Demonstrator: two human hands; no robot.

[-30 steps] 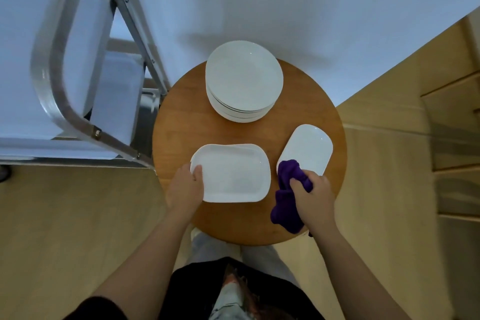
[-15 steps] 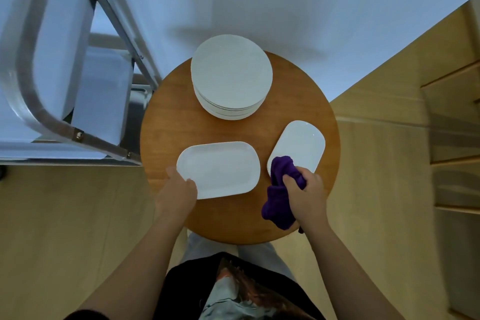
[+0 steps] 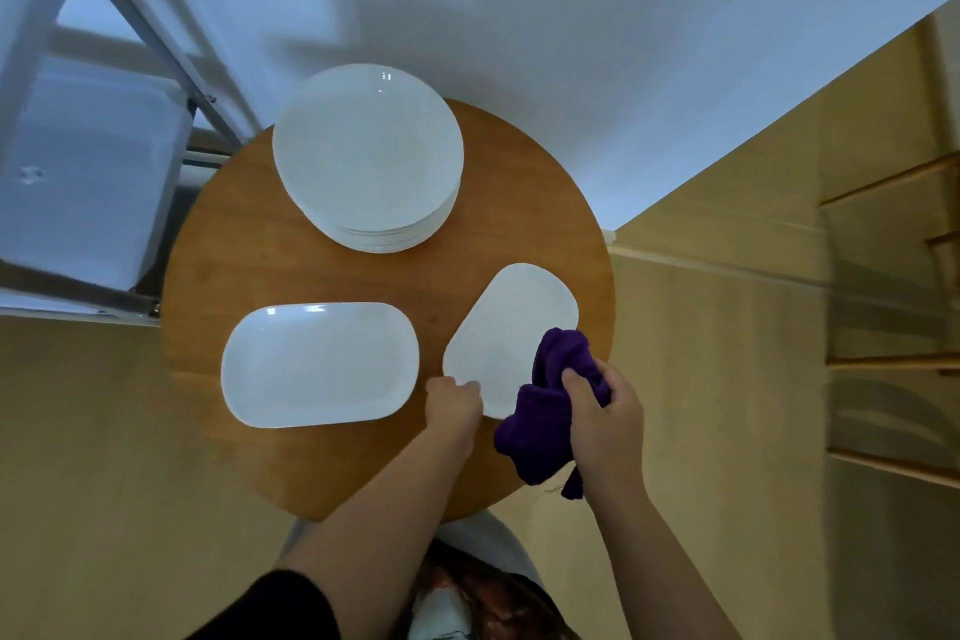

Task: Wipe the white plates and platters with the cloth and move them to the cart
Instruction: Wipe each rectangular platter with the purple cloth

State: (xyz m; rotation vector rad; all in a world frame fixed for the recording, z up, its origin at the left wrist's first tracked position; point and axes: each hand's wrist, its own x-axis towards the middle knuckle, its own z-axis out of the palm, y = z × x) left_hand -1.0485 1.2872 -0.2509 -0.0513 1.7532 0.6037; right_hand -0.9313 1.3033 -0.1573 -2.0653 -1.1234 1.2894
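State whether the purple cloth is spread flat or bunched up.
Bunched up: the purple cloth is crumpled in the right hand, resting on the small platter.

bare wood [image 3: 249,244] beside plate stack [image 3: 368,156], cart [image 3: 93,172] left

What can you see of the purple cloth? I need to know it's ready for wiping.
The purple cloth looks like soft, plush fabric, bunched into a loose wad, not spread flat. The right hand holds it with curled fingers. Its upper end rests on the near right part of the small white platter, and its lower folds hang over the near edge of the round wooden table. The left hand holds the platter's near rim beside it.
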